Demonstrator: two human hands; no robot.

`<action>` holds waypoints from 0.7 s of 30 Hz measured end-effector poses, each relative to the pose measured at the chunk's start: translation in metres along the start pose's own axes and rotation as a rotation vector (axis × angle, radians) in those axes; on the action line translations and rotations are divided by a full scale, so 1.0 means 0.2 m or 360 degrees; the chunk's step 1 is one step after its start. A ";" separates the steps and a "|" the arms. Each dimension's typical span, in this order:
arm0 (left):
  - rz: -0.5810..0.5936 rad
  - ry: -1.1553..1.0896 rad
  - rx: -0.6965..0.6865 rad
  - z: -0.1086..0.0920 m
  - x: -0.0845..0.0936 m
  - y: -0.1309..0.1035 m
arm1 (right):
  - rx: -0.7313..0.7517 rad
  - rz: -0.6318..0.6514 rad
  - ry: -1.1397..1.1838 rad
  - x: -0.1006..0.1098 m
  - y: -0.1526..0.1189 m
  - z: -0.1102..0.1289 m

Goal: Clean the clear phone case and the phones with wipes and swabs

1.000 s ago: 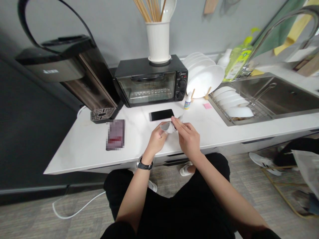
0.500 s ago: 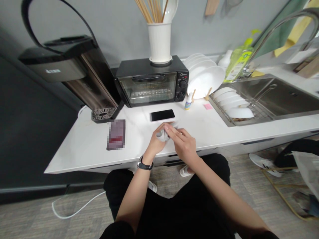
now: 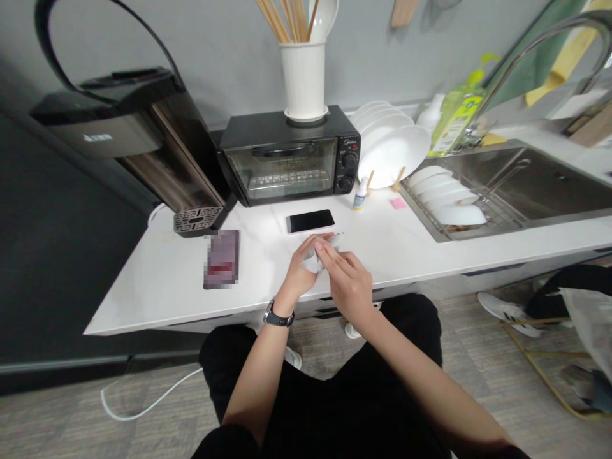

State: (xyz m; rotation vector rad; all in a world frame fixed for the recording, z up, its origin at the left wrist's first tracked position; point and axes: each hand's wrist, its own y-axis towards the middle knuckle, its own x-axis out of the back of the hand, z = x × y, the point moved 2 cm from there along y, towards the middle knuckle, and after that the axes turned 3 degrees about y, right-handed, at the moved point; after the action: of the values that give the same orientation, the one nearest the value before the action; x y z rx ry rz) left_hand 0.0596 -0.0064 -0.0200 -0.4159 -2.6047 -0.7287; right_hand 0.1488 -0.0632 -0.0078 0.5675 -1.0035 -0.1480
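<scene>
A small pale grey cloth [image 3: 312,262] is held between my two hands above the front edge of the white counter. My left hand [image 3: 301,271], with a dark watch at the wrist, is curled round its left side. From the right, my right hand [image 3: 350,284] presses its fingers over the cloth, touching the left fingers. Part of the cloth sticks out beyond the fingertips. Just behind the hands lies a black-screened phone [image 3: 310,221]. A small white spray bottle [image 3: 360,194] stands farther right, beside a pink square [image 3: 398,203].
A black toaster oven [image 3: 291,159] bears a white utensil holder [image 3: 304,80]. On the left are a tall dispenser [image 3: 167,146] and a purple pouch [image 3: 222,258]. Plates [image 3: 394,156] and a sink [image 3: 549,185] with bowls are on the right. A person's shoe [image 3: 507,312] shows lower right.
My right hand has shifted slightly left and down over the cloth, and the cloth's visible part has changed shape a little. The view has moved slightly.
</scene>
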 end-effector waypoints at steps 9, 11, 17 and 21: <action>-0.0051 0.0029 0.0017 0.07 -0.01 0.01 | -0.0106 -0.0130 0.0003 0.04 0.07 -0.14; -0.0049 0.0026 0.0012 0.06 -0.01 0.01 | -0.0131 -0.0135 0.0021 0.03 0.05 -0.11; 0.0039 0.0019 0.0012 0.00 0.00 0.02 | 0.0015 -0.0012 0.0025 0.00 0.00 -0.04; 0.0026 0.0037 0.0012 0.02 -0.01 0.02 | 0.0037 0.0011 -0.0039 0.04 0.04 -0.11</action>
State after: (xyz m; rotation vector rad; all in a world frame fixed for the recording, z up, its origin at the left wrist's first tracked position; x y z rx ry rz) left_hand 0.0618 -0.0016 -0.0223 -0.4233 -2.5785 -0.7141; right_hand 0.1692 -0.0508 -0.0062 0.5845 -1.0322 -0.1376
